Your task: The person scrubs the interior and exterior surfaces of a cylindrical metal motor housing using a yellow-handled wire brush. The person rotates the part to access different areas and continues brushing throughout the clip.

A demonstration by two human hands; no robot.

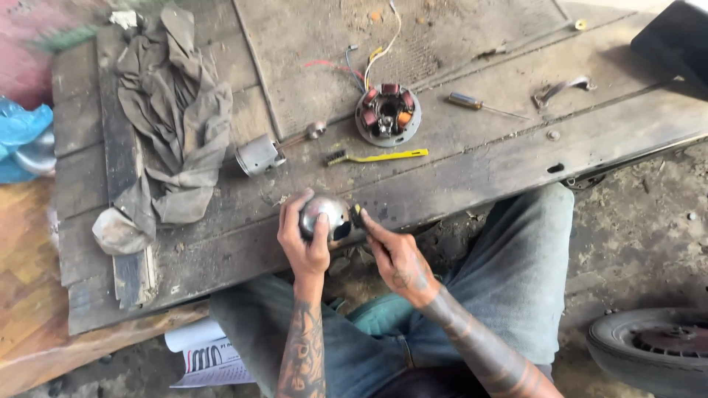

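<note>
Tattooed forearms rise from the near edge of the head view, above knees in blue jeans, and meet just off the near edge of the wooden workbench [472,169]. Left hand [304,239] curls its fingers and thumb around a rounded, shiny metal part [322,215], clasping it firmly over the bench's near edge. Right hand [394,254] has its thumb and fingers pressed together on a small dark piece [356,215] with a yellowish tip, held against the right side of the metal part. Farther in, at the middle of the bench, lies a round coil plate [388,114] with copper windings and coloured wires trailing toward the far edge. Just near of it lies a yellow-handled brush [376,156], and to its left a grey piston with its rod [264,153]. To the right lie a screwdriver [479,105] and a curved metal handle [562,90], well apart from the hands. A crumpled grey rag [173,110] covers the left part of the bench. Bare planks stretch between the brush and the near edge. A tyre [653,350] rests on the dirt floor at near right, and printed paper [206,357] lies at near left beneath the bench edge.
</note>
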